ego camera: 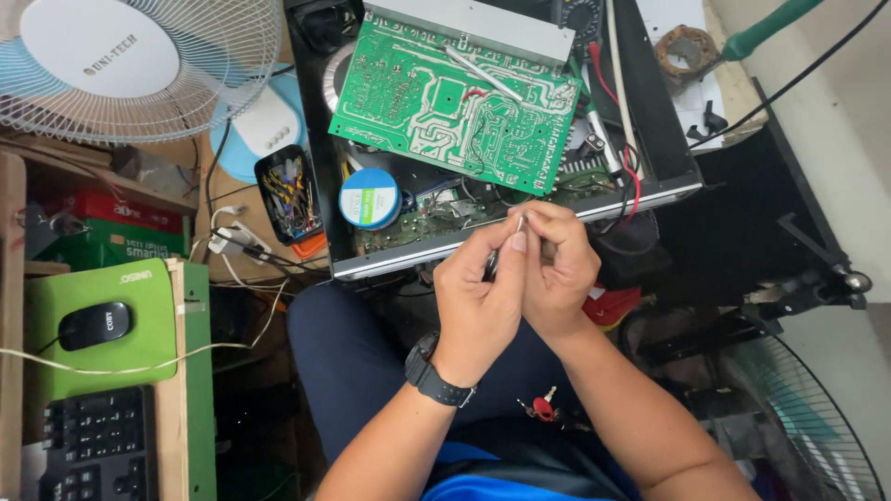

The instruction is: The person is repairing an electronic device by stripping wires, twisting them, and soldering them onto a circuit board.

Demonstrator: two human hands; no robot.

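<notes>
My left hand (478,297), with a black watch on its wrist, and my right hand (557,274) are pressed together in front of an opened black electronics chassis (668,148). Between the fingertips of both hands I pinch a small thin metal part (518,221); its exact kind is too small to tell. A dark piece shows under my left fingers. Just beyond the hands, a green circuit board (455,97) is tilted up out of the chassis, solder side showing. A blue cylindrical capacitor (369,198) stands at its lower left inside the case.
A white fan (139,65) stands at top left, another fan guard (817,417) at lower right. A black mouse (93,325) on a green pad and a black keyboard (97,441) lie left. A small tray of parts (288,190) sits beside the chassis. Red keys (541,408) rest on my lap.
</notes>
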